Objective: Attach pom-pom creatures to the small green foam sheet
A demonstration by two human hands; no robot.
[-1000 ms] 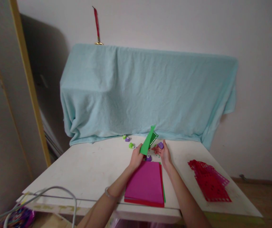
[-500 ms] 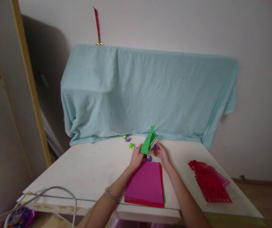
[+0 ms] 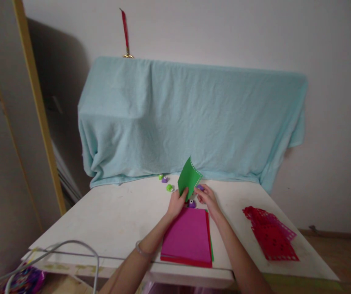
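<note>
My left hand (image 3: 177,203) is closed on the lower edge of a green paper sheet (image 3: 188,178), holding it upright above the white table (image 3: 114,220); the sheet has a row of small holes along its right edge. Against that edge, my right hand (image 3: 206,198) grips a small purple hole punch (image 3: 200,188). Another purple punch (image 3: 191,203) lies on the table between my hands. A stack of magenta, red and green paper sheets (image 3: 188,238) lies just in front of my wrists.
Two green punches (image 3: 169,188) and a purple one (image 3: 164,179) lie at the back of the table. Punched red sheets (image 3: 270,233) are piled at the right. A light blue cloth (image 3: 190,118) drapes something behind. A cable (image 3: 71,249) loops at the near left corner.
The green sheet has turned so its face shows more broadly, and my right hand has moved the purple punch leftward onto its perforated edge.
</note>
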